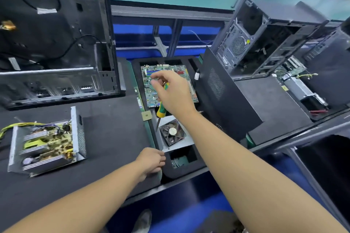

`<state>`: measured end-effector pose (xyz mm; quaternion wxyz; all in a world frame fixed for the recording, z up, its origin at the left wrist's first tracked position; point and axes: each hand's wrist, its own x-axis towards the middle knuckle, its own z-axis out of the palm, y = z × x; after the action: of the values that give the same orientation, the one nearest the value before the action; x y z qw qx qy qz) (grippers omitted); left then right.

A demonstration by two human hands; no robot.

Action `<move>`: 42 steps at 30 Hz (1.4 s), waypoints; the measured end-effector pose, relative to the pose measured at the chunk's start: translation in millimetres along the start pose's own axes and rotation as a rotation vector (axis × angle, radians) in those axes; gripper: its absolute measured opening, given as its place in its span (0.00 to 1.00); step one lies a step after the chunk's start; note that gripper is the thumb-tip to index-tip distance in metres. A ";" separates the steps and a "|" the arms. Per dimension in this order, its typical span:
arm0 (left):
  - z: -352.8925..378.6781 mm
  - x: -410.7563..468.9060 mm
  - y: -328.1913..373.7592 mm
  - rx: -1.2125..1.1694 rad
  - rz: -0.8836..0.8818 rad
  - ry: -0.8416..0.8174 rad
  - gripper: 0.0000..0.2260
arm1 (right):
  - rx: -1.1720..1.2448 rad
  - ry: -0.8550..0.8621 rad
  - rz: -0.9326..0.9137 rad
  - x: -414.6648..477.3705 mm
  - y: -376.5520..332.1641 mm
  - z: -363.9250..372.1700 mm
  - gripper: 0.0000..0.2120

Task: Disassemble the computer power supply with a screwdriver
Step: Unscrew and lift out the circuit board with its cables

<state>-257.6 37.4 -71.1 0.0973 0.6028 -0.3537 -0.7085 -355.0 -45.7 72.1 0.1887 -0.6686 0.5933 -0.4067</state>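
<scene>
On the bench [113,134] the opened power supply [47,143] sits far left, lid off, well apart from both hands. The right hand [172,92] grips the screwdriver [162,110], tip down just beside the fan [172,132]. The left hand [152,161] curls at the tray [181,170] edge, and whether it holds anything can't be told.

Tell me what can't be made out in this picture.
All in the head view:
- screwdriver: handle top covered by the right hand.
- left hand: fingertips curled under; whether they hold anything is unclear.
- power supply: screws too small.
- computer case: cut by the left edge.
</scene>
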 end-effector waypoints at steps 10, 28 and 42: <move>-139.6 -90.6 23.0 0.936 0.604 0.129 0.13 | -0.236 -0.579 -0.340 13.5 -80.9 126.4 0.06; -313.7 -86.2 -83.1 0.439 0.183 0.666 0.10 | -0.885 -1.052 -0.481 -32.5 -107.9 298.5 0.13; -343.1 -85.1 -75.6 0.572 0.245 0.530 0.13 | -0.776 -1.087 -0.227 -3.3 -133.5 278.6 0.16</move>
<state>102.6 9.0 -58.9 0.0972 0.7207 -0.5683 -0.3849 -55.5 -76.7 2.6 0.1626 -0.8555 0.4434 0.2124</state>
